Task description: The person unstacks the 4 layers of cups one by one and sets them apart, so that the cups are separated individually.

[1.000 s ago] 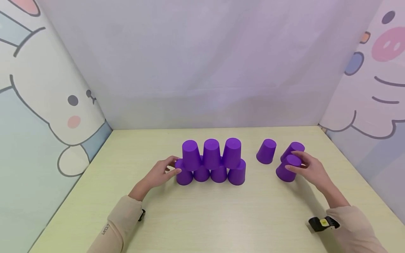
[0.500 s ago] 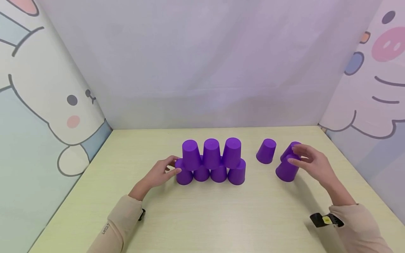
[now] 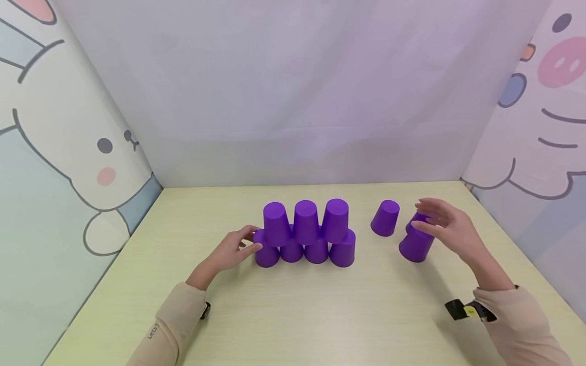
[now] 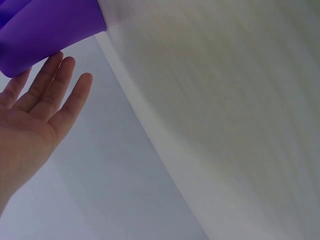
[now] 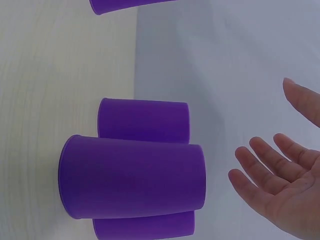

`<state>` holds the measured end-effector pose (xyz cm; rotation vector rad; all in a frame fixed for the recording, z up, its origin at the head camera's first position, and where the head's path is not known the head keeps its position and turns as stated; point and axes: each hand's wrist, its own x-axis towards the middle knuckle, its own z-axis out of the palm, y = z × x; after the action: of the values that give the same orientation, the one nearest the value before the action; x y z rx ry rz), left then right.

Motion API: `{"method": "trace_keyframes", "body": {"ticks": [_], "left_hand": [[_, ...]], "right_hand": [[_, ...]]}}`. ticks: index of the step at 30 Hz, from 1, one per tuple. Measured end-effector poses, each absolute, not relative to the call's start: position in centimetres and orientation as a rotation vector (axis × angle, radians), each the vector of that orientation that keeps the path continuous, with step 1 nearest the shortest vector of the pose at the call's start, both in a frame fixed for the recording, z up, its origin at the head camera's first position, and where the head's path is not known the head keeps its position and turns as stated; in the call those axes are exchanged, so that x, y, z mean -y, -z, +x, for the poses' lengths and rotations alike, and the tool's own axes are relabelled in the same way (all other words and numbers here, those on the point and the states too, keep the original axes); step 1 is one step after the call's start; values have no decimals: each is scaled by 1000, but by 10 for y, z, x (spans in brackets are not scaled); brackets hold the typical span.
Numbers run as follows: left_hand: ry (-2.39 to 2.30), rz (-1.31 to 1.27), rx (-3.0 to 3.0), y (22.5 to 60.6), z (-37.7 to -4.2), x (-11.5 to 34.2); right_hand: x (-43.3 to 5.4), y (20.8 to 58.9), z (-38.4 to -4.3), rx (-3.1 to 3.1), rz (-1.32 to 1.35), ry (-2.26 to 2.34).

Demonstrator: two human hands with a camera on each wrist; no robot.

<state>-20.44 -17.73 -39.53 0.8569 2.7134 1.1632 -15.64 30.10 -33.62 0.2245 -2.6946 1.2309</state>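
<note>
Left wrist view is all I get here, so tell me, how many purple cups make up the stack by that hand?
Observer: Seven. The head view shows a stack of four cups below and three above.
Operator: Where's the right hand?
Observer: The right hand is right of the stack, near three loose cups.
Operator: Is it gripping one?
Observer: No. In the right wrist view its fingers are spread, apart from the nearest cup.

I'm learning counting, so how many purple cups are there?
10: four bottom cups, three upper cups on them, and three separate cups standing to the right. Others could be hidden.
</note>
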Motion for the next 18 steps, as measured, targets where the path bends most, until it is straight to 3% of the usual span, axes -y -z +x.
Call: {"method": "trace_keyframes", "body": {"ticks": [18], "left_hand": [[-1167,862,-2723,396,-203,177]], "right_hand": [[-269,337,-169,2608,469,-1339]]}}
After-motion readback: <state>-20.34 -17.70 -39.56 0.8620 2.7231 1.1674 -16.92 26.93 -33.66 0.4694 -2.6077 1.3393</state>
